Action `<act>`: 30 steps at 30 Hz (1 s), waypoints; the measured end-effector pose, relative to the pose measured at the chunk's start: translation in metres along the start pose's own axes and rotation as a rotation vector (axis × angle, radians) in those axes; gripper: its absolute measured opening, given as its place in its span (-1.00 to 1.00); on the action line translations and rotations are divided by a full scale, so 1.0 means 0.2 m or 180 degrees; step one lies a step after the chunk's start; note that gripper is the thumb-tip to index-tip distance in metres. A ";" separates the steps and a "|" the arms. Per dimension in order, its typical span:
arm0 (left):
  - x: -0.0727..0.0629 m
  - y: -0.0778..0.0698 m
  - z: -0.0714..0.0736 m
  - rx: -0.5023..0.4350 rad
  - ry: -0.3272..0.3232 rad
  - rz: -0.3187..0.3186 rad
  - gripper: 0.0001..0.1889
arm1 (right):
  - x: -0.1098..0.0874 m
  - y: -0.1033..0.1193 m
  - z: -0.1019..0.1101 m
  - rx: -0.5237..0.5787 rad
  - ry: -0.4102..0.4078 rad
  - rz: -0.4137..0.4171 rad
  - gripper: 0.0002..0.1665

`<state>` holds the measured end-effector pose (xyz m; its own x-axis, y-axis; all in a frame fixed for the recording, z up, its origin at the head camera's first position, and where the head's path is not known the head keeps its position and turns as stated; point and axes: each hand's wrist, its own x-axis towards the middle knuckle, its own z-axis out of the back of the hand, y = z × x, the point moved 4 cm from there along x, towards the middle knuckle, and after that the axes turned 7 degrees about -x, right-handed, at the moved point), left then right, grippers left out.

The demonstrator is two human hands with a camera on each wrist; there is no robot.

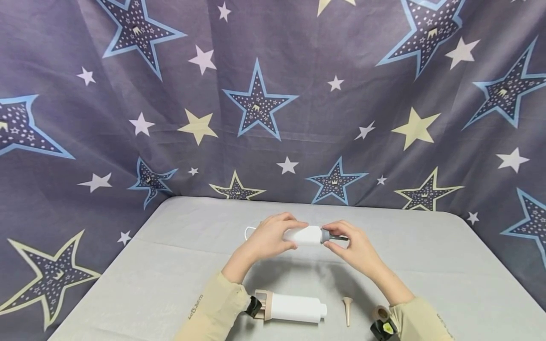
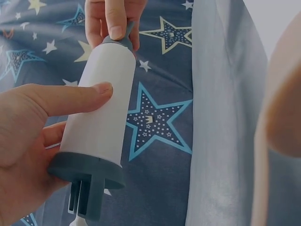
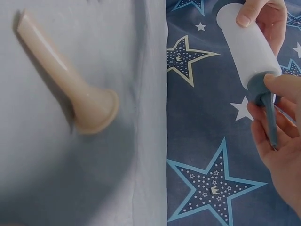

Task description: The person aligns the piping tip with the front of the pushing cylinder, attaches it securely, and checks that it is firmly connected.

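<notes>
Above the table, my left hand [image 1: 273, 234] grips the body of a white tube [image 2: 101, 89], its thumb lying across the side. On the tube's near end in the left wrist view is a dark grey collar [image 2: 89, 167] with prongs. My right hand [image 1: 356, 246] pinches the grey nozzle cap [image 3: 260, 88] at the other end between thumb and fingers. From that cap a thin tapered spout [image 3: 271, 120] points toward the right palm. A white wire loop [image 1: 246, 230] shows just beyond the left hand.
A second white tube [image 1: 296, 308] with a beige pronged collar [image 1: 264, 305] lies near the table's front, below the hands. To its right are a beige funnel-shaped nozzle [image 1: 347, 311] and a beige ring-like piece [image 1: 381, 312] beside the right wrist. Star-printed cloth [image 1: 298, 156] hangs behind the table.
</notes>
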<state>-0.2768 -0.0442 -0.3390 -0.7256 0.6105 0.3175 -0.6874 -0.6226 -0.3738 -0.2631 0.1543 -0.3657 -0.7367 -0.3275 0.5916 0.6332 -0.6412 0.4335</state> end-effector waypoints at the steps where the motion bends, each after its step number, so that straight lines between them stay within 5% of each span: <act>1: 0.00 0.00 0.00 -0.0005 -0.0006 0.0000 -0.45 | 0.00 0.00 0.00 0.0010 -0.0002 -0.0012 -0.61; 30: -0.01 -0.02 0.02 0.0200 -0.0044 -0.0088 -0.44 | 0.00 -0.03 -0.01 0.0305 0.0212 -0.0424 -0.65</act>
<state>-0.2727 -0.0437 -0.3343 -0.7063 0.6214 0.3391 -0.7075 -0.6354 -0.3093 -0.2668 0.1558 -0.3703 -0.8276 -0.2914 0.4797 0.5464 -0.6140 0.5697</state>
